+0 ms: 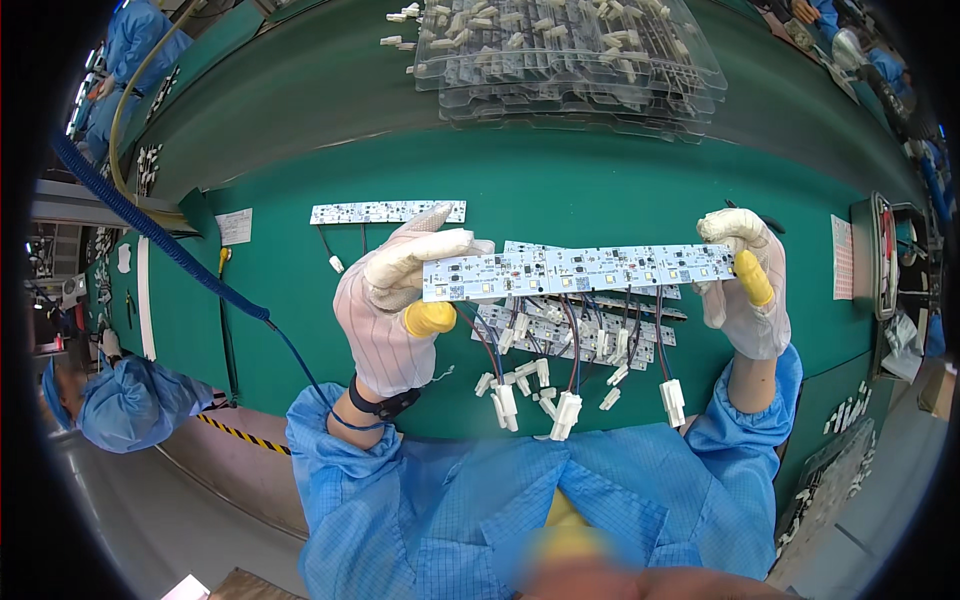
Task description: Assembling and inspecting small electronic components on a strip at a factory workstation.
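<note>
A long white LED circuit board (pixel 580 270) with small chips and dangling wires is held level above the bench. My left hand (pixel 395 290), in a striped white glove with a yellow thumb cot, grips its left end. My right hand (pixel 745 275), gloved alike, pinches the right end. Below the board hang white connectors (pixel 566 412) on dark and red wires. Partly hidden under it, more circuit boards (pixel 640 335) lie in a pile on the green mat. Behind my left hand rests a separate board (pixel 375 212) with its own wires and connector (pixel 337 264).
Stacked clear trays (pixel 570 100) of wired boards stand at the back. A blue coiled cord (pixel 170 235) runs from the upper left to my left wristband (pixel 388 403). Labels (pixel 842 258) and a metal-rimmed box (pixel 882 255) sit at the right. A co-worker (pixel 140 400) works at the left.
</note>
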Tool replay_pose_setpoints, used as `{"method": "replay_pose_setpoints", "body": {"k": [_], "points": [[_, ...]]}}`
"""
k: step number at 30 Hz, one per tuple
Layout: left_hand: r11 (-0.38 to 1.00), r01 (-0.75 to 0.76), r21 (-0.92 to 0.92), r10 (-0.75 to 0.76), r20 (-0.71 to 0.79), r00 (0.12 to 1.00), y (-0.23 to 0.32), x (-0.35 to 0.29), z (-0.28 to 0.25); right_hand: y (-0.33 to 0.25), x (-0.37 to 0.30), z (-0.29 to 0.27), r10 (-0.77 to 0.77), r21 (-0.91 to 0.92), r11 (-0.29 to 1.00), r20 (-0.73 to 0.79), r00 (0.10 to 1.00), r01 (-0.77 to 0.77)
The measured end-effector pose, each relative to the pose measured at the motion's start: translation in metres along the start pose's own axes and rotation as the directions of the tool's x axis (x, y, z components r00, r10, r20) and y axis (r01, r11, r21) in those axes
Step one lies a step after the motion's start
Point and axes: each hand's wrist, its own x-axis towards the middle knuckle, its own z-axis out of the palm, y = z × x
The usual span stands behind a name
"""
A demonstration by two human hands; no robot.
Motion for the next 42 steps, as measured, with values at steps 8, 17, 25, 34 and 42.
{"method": "replay_pose_setpoints", "body": {"k": [8, 17, 25, 34, 42], "points": [[0.512, -0.308, 0.801, -0.051, 0.387, 0.921, 0.015, 0.016, -0.009, -0.011, -0.006, 0.01, 0.064, -0.273, 0.959, -0.039, 0.997, -0.072], [0.982, 0.101, 0.158, -0.108, 0.041, 0.993, -0.019, 0.017, 0.002, 0.027, 0.041, -0.037, 0.342, -0.611, 0.733, -0.048, 0.938, -0.298], [0.999, 0.038, 0.023, -0.039, 0.053, 0.998, -0.019, 0.012, -0.002, -0.041, 0.001, -0.253, -0.394, -0.808, 0.181, -0.582, 0.712, -0.561], [0.993, 0.111, 0.032, -0.111, 0.001, 0.994, -0.021, 0.023, -0.007, -0.006, -0.049, -0.401, -0.51, -0.693, -0.037, -0.607, 0.61, -0.72], [0.984, 0.135, 0.113, -0.144, 0.083, 0.986, -0.017, 0.017, -0.002, -0.003, -0.044, -0.393, -0.483, -0.671, -0.042, -0.635, 0.603, -0.74]]}}
